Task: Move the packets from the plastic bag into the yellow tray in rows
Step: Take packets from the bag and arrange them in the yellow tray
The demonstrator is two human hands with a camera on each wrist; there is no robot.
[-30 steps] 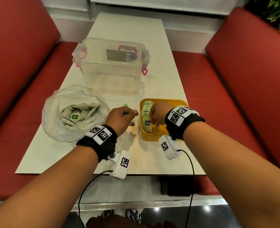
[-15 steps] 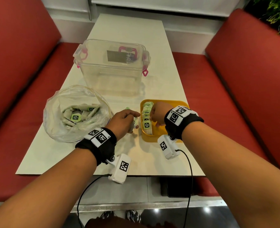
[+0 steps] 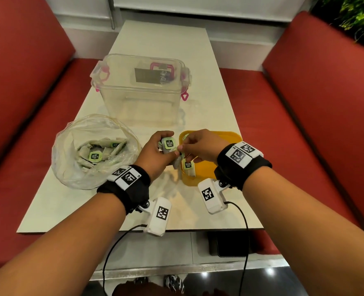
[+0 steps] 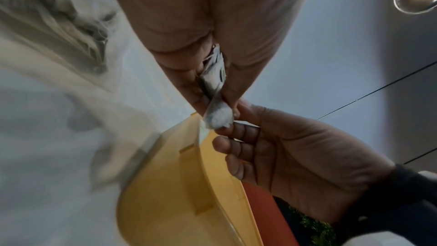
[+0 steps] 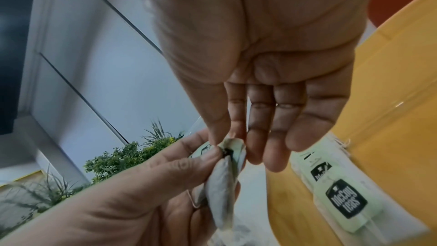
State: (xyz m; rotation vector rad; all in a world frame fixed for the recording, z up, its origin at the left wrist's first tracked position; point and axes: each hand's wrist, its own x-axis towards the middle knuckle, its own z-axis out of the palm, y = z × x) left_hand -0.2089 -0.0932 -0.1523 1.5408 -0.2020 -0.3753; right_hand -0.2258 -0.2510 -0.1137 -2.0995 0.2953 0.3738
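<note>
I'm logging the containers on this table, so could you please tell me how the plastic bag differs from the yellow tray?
The plastic bag is clear, soft and crumpled; the yellow tray is opaque and rigid.
The bag's packets lie in a loose heap; the tray's packets stand in a row along its left side.
The bag sits left of both hands, the tray under the right hand.
Both are open-topped and hold the same green-labelled packets.

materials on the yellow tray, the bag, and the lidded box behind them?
Yellow tray: looks like rigid moulded plastic, opaque, slight sheen, ribbed underside.
Plastic bag: thin clear film, crinkled and glossy.
Lidded box: clear hard plastic, see-through walls, pink clips.
</note>
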